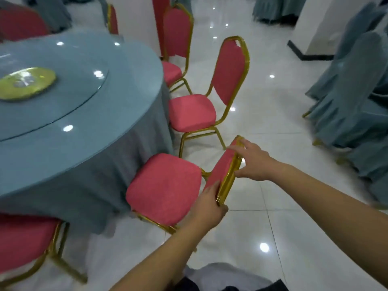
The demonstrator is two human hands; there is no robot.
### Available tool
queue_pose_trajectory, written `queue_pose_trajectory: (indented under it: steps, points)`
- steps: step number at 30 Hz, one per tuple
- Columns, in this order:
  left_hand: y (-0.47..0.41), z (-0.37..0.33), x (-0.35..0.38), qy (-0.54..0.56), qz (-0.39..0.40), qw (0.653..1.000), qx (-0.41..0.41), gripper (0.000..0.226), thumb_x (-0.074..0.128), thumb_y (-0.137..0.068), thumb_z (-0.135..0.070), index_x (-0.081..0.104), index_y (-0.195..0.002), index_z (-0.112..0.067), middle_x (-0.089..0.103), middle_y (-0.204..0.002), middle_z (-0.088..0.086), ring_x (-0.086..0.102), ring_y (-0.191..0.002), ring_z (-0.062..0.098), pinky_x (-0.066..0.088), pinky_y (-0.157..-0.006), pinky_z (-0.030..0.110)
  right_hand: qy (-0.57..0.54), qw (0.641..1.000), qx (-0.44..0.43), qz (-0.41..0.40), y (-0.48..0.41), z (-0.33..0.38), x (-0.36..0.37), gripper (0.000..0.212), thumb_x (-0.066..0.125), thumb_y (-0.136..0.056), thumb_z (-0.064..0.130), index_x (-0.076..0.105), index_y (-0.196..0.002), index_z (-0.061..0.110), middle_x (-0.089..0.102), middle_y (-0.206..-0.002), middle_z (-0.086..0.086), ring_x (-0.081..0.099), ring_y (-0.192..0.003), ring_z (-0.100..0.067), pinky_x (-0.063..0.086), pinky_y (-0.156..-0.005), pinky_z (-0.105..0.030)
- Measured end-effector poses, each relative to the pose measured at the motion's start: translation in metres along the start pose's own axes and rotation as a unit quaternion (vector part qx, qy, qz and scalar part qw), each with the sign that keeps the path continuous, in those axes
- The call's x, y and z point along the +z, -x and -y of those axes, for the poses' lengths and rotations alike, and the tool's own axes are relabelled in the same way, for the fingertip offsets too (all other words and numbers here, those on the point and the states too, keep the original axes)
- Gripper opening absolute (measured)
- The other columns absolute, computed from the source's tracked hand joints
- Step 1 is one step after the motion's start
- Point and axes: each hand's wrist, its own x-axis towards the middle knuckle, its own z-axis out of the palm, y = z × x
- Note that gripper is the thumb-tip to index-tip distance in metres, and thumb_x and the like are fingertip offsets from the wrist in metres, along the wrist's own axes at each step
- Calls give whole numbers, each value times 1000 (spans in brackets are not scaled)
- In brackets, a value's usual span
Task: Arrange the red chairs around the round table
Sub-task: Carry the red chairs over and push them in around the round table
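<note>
Head view: red-cushioned, gold-framed metal chair (165,187) just beside round table draped in blue-grey cloth (84,148), seat facing it. Backrest top gripped at either end by left hand (206,208) and right hand (252,162), fingers curled round frame.

Red gold-framed chairs (192,113) ring the blue-draped round table (126,80).

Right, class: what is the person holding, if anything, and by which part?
The nearest chair, by the gold frame of its backrest: the left hand grips one end and the right hand the other.
</note>
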Motion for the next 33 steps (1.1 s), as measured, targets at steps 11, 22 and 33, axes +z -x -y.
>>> queue_pose_trajectory:
  steps: [11,22,33]
  points:
    - [87,15,15,-92,-129,978,-133,35,59,-92,-19,59,-115,-47,63,-90,-12,61,-89,19,51,-72,34,127,977,-163,47,-14,-39,39,102,77,-67,65,15,-147,52,15,-163,5,7,-150,-36,13,-113,-68]
    - [259,64,57,-91,-245,920,-291,54,61,-80,-1,68,-113,-44,68,-94,-18,63,-89,7,47,-72,20,88,941,-317,81,83,-24,130,34,68,-83,48,65,-115,40,59,-124,18,42,-128,-18,37,-104,-42]
    - [213,80,17,-71,-331,884,-322,23,64,-89,-18,60,-87,-41,63,-85,-13,58,-77,5,53,-68,30,58,956,-274,92,34,32,121,21,64,-85,28,68,-104,36,57,-118,4,40,-127,-27,32,-103,-50]
